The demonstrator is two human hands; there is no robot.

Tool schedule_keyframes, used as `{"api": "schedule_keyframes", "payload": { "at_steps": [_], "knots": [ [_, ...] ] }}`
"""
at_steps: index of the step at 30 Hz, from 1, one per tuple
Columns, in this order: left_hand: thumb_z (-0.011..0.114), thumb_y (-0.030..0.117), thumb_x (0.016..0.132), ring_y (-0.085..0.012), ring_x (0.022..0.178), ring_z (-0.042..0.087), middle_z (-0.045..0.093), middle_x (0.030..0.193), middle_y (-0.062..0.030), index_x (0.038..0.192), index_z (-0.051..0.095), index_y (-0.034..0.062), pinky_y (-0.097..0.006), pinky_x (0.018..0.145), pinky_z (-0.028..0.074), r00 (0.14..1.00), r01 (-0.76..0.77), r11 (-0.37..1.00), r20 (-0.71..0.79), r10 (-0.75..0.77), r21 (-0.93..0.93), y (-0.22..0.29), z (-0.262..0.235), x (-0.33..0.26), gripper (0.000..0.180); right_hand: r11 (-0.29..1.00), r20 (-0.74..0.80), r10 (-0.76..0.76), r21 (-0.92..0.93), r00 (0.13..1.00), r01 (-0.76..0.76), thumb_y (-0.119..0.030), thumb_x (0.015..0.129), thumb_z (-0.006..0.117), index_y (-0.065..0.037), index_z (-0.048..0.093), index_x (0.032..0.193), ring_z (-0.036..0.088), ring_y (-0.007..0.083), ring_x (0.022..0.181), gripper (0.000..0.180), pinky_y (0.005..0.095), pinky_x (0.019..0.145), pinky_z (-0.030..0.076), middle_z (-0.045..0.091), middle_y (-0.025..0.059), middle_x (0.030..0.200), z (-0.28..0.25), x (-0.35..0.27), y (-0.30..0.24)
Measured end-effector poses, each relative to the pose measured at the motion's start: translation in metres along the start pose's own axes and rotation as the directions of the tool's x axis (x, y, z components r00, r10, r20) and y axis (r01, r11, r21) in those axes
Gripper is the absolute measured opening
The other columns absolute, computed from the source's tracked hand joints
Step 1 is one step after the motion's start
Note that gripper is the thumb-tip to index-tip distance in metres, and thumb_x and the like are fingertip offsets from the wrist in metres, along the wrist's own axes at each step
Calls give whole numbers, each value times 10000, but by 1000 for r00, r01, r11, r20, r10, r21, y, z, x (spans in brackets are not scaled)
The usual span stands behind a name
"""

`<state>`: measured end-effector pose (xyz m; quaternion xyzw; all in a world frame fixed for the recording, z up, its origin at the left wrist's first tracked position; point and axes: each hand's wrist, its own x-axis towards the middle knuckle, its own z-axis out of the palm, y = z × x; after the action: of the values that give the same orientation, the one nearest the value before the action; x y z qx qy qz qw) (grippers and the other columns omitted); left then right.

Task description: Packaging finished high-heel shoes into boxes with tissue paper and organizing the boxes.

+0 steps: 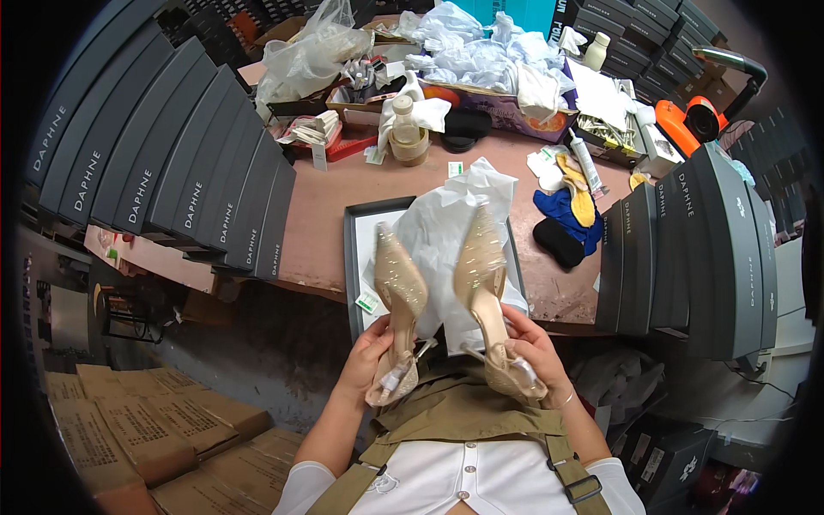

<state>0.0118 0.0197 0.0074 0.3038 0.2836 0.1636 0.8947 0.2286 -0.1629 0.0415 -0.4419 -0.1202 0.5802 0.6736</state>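
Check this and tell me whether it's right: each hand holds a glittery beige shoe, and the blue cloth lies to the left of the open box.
Not quite: the blue cloth lies to the right of the open box, as the head view shows. The rest stands: the left hand holds one glittery beige shoe, the right hand the other shoe.

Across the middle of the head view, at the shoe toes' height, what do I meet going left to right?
Left row of grey boxes, left sparkly shoe, right sparkly shoe, black rounded item, right row of grey boxes.
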Motion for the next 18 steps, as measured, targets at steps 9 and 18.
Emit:
{"api": "schedule_keyframes", "payload": {
  "at_steps": [9,18],
  "knots": [
    [508,223,949,-162,642,523,530,771,-80,1280,399,-33,-271,649,471,868,416,790,457,-197,-451,-31,32,19,433,825,238,169,496,956,-269,-184,962,432,-16,305,1403,567,197,838,489,296,730,521,547,115,1006,0,20,21],
    [576,244,917,-169,721,575,544,957,-145,1356,312,-47,-290,619,445,846,437,693,523,-101,-573,-49,30,24,589,752,280,171,582,944,-309,-211,1000,355,-3,288,1412,601,183,842,467,281,693,552,554,123,1034,-6,21,29]
  ]
}}
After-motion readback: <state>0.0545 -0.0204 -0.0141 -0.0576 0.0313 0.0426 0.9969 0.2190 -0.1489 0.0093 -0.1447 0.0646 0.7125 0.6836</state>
